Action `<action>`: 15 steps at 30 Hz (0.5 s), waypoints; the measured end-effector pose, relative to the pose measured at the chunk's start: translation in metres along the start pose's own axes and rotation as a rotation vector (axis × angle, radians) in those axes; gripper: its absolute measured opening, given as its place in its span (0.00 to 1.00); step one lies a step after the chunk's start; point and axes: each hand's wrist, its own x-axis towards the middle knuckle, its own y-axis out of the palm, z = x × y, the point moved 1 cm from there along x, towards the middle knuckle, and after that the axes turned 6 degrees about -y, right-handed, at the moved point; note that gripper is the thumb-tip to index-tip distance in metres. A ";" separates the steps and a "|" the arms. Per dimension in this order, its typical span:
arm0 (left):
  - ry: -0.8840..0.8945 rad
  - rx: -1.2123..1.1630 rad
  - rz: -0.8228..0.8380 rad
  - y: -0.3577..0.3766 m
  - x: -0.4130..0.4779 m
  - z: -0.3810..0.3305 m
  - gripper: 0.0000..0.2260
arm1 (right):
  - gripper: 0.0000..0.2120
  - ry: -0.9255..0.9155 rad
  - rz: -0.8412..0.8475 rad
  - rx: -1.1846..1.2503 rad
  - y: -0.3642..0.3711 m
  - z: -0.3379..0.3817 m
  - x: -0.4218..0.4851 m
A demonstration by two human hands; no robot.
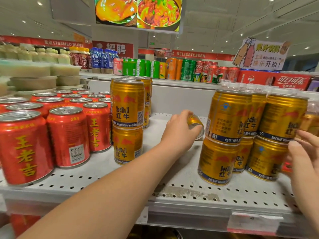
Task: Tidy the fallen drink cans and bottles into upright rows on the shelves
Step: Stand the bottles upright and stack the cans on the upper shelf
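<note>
My left hand (177, 131) reaches deep over the white perforated shelf (181, 187) and grips a gold Red Bull can (196, 125) lying on its side. My right hand (303, 152) is at the right edge, fingers curled against the stacked gold cans (276, 135); how firmly it holds them is unclear. A two-high stack of gold cans (127, 121) stands left of the gap. Another two-high group (224, 135) stands to the right of the tilted can.
Several red herbal tea cans (67, 135) stand in rows on the left. An upper shelf (155, 81) carries green, orange and red soda cans. Stacked plastic tubs (34, 78) sit at the far left. Bare shelf lies between the two gold stacks.
</note>
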 end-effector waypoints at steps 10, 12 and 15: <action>-0.041 0.097 0.100 0.020 0.031 -0.003 0.15 | 0.40 0.007 -0.040 0.022 0.004 0.005 -0.012; -0.065 0.141 0.021 0.014 0.025 -0.004 0.15 | 0.39 0.018 -0.046 0.033 0.003 0.007 -0.014; -0.140 0.243 0.012 0.002 0.015 -0.007 0.23 | 0.37 -0.004 -0.018 0.043 0.002 0.013 -0.017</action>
